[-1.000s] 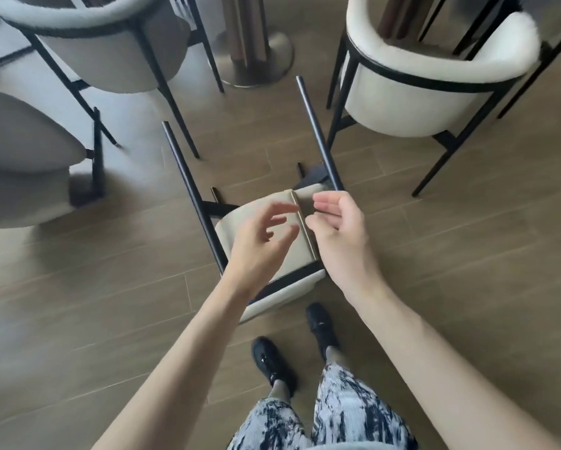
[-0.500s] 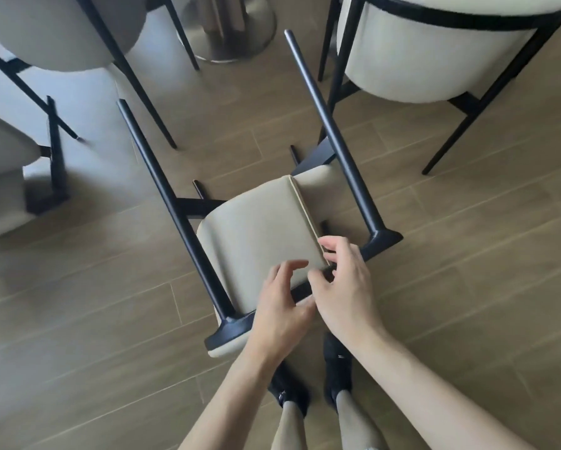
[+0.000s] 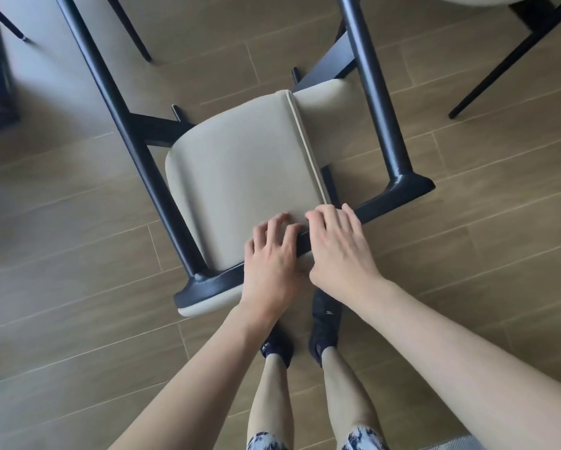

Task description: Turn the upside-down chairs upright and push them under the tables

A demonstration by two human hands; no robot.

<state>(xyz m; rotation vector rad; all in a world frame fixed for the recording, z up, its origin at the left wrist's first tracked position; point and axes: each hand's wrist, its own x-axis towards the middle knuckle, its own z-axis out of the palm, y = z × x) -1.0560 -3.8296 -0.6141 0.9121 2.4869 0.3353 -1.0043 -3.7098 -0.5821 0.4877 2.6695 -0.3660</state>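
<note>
Floor: wood planks [image 3: 78, 222] ran under everything.
Chair: overturned chair [image 3: 240, 177] lay on the floor just ahead of the feet, black legs [image 3: 383, 102] pointing away.
Left hand: left hand [image 3: 269, 258] had fingers curled over the black frame bar [image 3: 379, 206].
Right hand: right hand [image 3: 337, 251] gripped the same bar, touching the left.
Surroundings: another chair's legs [image 3: 500, 60] stood at upper right.

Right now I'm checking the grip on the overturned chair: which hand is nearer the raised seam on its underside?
Right. The right hand has fingertips at the near end of the seam; the left hand sits beside it, further left on the black frame bar.
</note>
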